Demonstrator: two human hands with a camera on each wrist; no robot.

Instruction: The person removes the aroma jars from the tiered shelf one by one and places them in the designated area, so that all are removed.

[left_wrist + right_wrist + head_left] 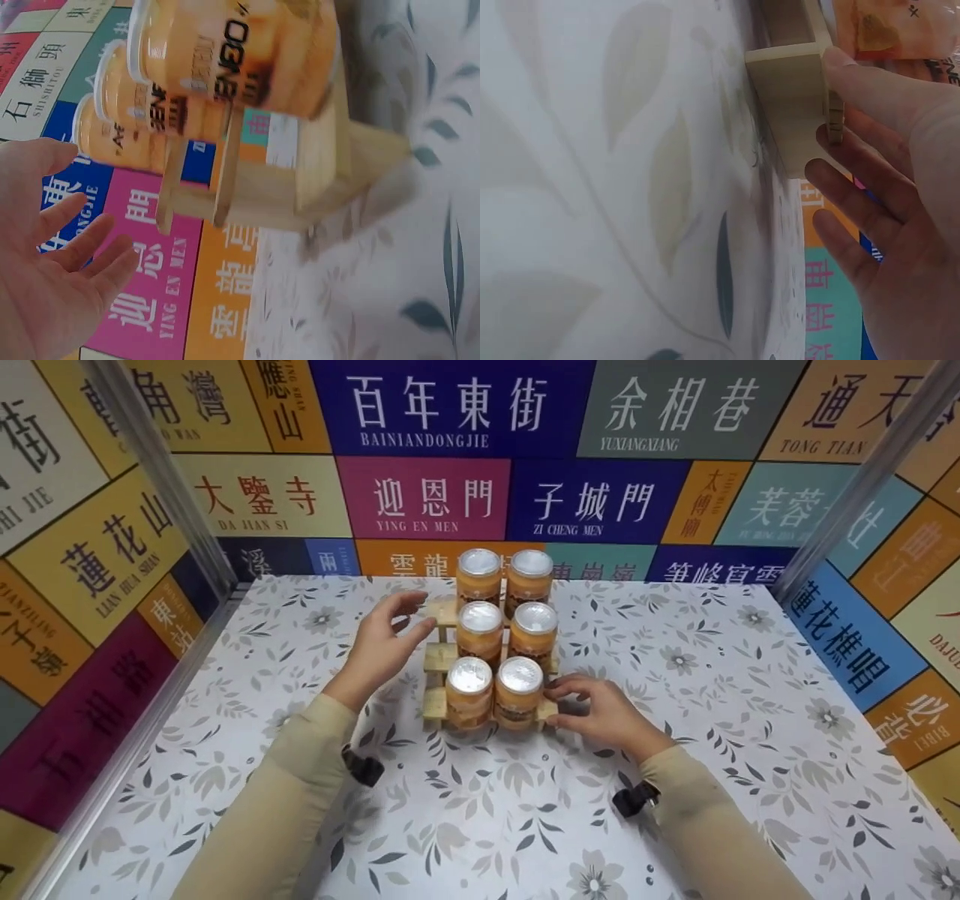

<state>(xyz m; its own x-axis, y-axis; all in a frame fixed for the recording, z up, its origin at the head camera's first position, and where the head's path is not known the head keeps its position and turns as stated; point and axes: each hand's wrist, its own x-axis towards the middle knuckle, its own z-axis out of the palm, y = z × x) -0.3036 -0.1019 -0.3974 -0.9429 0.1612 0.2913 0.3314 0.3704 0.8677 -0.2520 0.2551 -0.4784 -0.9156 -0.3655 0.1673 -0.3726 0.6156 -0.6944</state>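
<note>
Seemingly for steadiness, the right hand (606,714) pinches the stepped wooden rack (441,658) under silver-lidded cans (480,641); the left hand (379,645) spreads empty.

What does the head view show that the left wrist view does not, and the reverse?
Only the head view shows the right hand, touching the wooden rack, and both sleeves. Only the left wrist view shows the sign reading SHISHITOU. Both share the left hand, the rack, orange cans and the YING EN MEN sign.
</note>
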